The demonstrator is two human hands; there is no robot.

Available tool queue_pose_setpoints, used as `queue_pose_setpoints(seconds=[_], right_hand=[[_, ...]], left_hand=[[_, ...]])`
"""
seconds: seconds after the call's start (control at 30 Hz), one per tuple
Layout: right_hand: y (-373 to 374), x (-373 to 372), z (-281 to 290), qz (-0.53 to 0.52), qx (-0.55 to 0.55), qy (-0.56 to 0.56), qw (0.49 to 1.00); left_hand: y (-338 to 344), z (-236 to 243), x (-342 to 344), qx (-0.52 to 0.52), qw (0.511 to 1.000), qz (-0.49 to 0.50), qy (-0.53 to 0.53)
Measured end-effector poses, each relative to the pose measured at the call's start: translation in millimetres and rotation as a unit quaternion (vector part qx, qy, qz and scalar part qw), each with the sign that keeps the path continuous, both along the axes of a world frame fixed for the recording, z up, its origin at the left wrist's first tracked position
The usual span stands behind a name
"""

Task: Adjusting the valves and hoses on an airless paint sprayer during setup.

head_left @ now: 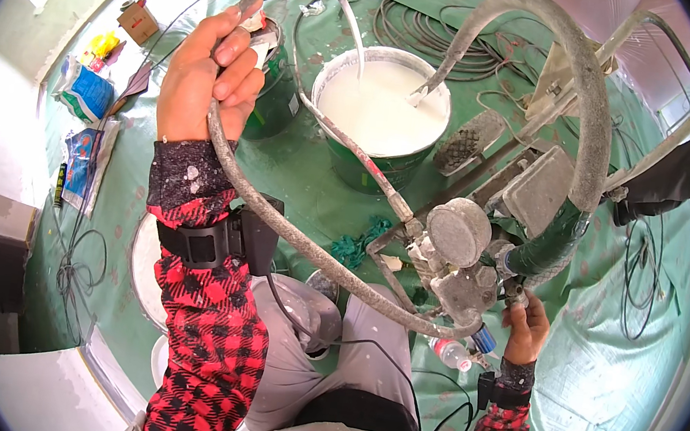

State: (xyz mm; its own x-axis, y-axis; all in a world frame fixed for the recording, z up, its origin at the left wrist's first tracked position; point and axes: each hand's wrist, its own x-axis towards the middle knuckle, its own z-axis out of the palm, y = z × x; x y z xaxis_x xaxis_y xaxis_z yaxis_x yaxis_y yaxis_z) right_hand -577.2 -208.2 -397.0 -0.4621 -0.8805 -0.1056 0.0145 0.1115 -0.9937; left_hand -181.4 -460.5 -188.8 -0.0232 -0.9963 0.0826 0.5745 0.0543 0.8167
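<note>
My left hand (215,73) is raised at the upper left with its fingers wrapped round a thin grey hose (299,249). One part of the hose runs down to a paint-crusted sprayer pump (466,272); its other part arches over and white liquid seems to run from it into a green bucket (367,167) of white paint (381,122). A thick suction hose (590,116) also dips into that paint. Low on the pump's right side, my right hand (526,326) is closed on a small valve knob (513,293). A round gauge-like part (459,232) faces up on the pump.
Behind my left hand stands another green bucket (271,105). A plastic bottle (453,354) lies below the pump. Coiled hose (417,32) and cables cross the green floor sheet (314,186). Blue-and-white bags (87,91) and a cardboard box (138,22) are at left; someone's dark-clothed leg (673,176) is at right.
</note>
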Motion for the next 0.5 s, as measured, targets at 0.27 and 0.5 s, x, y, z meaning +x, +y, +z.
queue_pose_setpoints(seconds=[0.27, 0.5], right_hand=[[-4, 7, 13, 0.012, 0.026, -0.046, 0.999], [5, -3, 6, 0.007, 0.040, -0.084, 0.996]], left_hand=[[0, -1, 0, 0.006, 1.000, 0.022, -0.011], [0, -2, -2, 0.003, 1.000, 0.023, -0.003]])
